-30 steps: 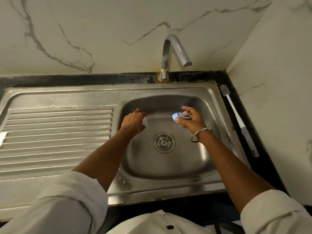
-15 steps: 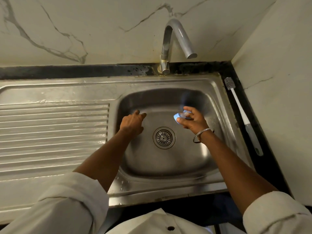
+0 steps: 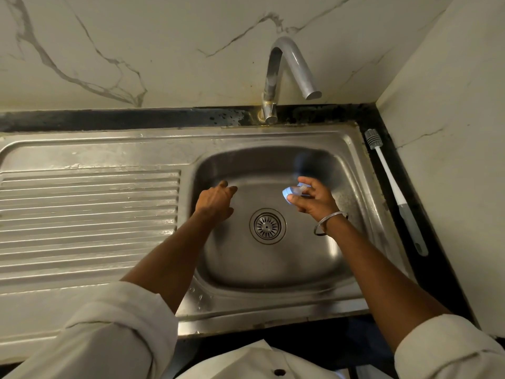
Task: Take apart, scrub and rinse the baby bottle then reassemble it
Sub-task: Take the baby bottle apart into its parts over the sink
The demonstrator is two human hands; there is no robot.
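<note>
Blue-ringed teat (image 3: 293, 191) (right hand (image 3: 314, 199)) points right.

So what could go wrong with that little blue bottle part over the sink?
The right hand pinches the small blue bottle part with its fingertips only, above the sink basin, so it could slip and drop in. The drain strainer lies just below; it would probably stop it. The bottle brush lies on the dark counter strip beside the sink, so reaching across for it one-handed might loosen that grip.
</note>
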